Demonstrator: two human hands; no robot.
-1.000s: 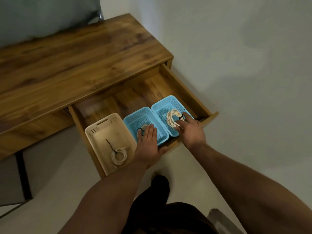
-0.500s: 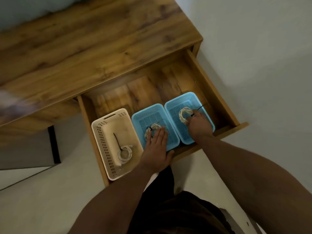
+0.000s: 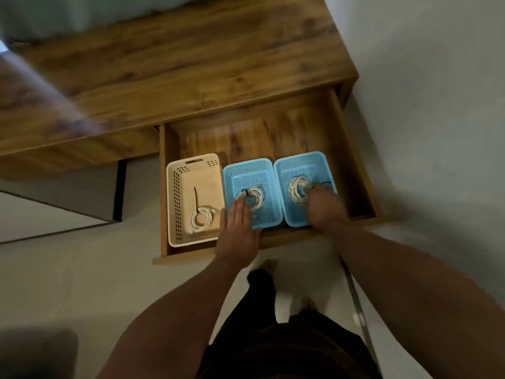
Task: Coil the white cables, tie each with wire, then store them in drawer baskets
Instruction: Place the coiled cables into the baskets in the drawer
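Left hand [image 3: 239, 228] lies flat, fingers straight, on the middle coil [image 3: 255, 196]; right hand [image 3: 325, 206] touches the right coil [image 3: 297, 188], grip unclear. All 3 tied coils, left coil [image 3: 202, 218] included, sit in baskets [image 3: 247, 163]; only shutting the drawer [image 3: 246, 138] seems left.

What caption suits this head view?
Left hand touches middle cable; right hand grips right cable; both inside the open drawer.

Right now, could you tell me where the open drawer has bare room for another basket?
Free: the drawer floor behind the three baskets, and a narrow strip between the right blue basket and the drawer's right wall. Crowded: front row, left hand and right hand in the blue baskets.
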